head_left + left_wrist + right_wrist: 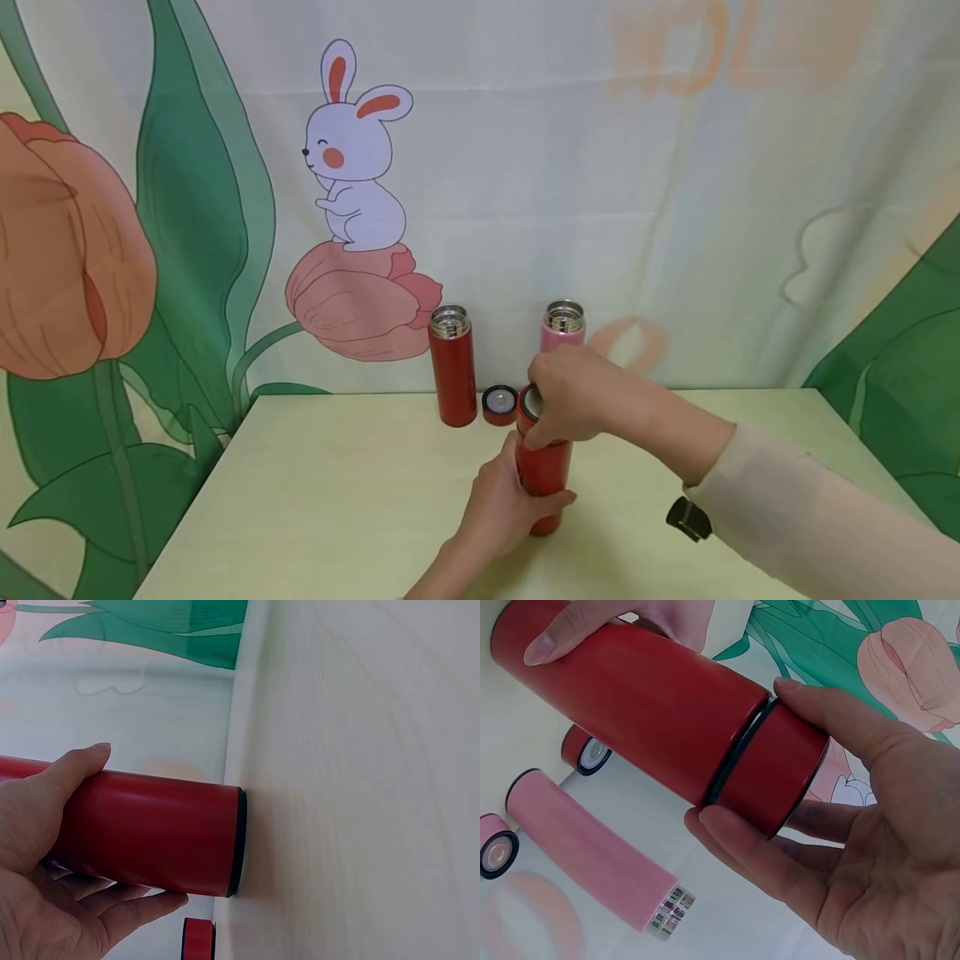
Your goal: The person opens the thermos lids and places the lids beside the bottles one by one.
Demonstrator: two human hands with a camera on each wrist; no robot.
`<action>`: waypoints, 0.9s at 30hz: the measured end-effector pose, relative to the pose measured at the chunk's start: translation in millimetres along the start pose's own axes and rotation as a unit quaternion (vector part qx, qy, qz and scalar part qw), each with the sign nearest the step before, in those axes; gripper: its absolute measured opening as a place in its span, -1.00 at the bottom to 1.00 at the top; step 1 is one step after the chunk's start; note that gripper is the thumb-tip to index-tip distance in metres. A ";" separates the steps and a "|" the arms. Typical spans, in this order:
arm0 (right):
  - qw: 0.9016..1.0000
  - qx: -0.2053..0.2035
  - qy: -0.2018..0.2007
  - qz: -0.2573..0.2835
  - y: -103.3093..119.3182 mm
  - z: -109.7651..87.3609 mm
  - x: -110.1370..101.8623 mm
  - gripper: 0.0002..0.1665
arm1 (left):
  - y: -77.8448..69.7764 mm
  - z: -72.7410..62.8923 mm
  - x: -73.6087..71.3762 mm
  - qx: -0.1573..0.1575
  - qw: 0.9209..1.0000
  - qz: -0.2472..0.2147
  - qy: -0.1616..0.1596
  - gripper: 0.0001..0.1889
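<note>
A red thermos bottle (546, 471) stands upright on or just above the table. My left hand (498, 508) grips its body, thumb on one side and fingers on the other; the left wrist view shows the black-rimmed base. On the bottle's top sits a red lid (776, 769), with a thin line between it and the body. My right hand (573, 392) holds this lid between thumb and fingers. Behind, a second red thermos bottle (453, 375) stands uncapped, with an upturned red lid (500, 402) to its right. An uncapped pink thermos bottle (562, 336) is partly hidden by my right hand.
A pink lid (496, 851) lies beside the pink bottle in the right wrist view. The pale wooden table (322, 500) ends at a printed cloth backdrop (480, 167) close behind the bottles. A black object (688, 518) shows under the right sleeve.
</note>
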State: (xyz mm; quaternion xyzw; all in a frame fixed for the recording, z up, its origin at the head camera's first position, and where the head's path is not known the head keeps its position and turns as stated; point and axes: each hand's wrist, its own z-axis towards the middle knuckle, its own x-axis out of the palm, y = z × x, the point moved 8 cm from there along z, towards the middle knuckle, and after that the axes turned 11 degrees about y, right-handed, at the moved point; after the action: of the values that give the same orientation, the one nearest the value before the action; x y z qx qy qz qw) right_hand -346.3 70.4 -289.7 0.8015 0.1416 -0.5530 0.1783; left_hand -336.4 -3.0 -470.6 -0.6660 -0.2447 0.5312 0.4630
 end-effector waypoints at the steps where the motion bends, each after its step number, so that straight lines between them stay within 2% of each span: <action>1: 1.000 -0.006 0.000 -0.001 0.3 -0.1 -0.1 -0.60 | 0.5 -0.1 0.2 -0.003 1.000 0.000 0.001 -0.23; 6: 0.999 -0.036 0.006 -0.005 0.6 -0.5 0.3 -0.63 | 0.7 -0.8 0.6 -0.003 1.000 0.001 0.001 -0.22; 15: 0.997 -0.061 0.041 0.025 -1.5 -1.9 2.3 -0.37 | 0.5 0.5 0.5 -0.004 1.000 0.003 0.005 -0.20; 21: 0.994 -0.094 0.048 0.014 -0.7 -3.0 2.9 -0.30 | 1.7 1.7 0.5 -0.007 1.000 0.002 0.008 -0.20; 27: 0.993 -0.108 0.052 0.003 -0.9 -3.7 5.9 -0.28 | 1.9 0.4 0.7 -0.008 1.000 0.005 0.011 -0.21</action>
State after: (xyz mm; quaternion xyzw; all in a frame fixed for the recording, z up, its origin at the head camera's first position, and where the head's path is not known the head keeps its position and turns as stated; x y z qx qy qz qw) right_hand -341.5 73.1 -294.1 0.8058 0.2071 -0.4913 0.2576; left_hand -336.9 -3.1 -472.6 -0.6764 -0.2409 0.5242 0.4580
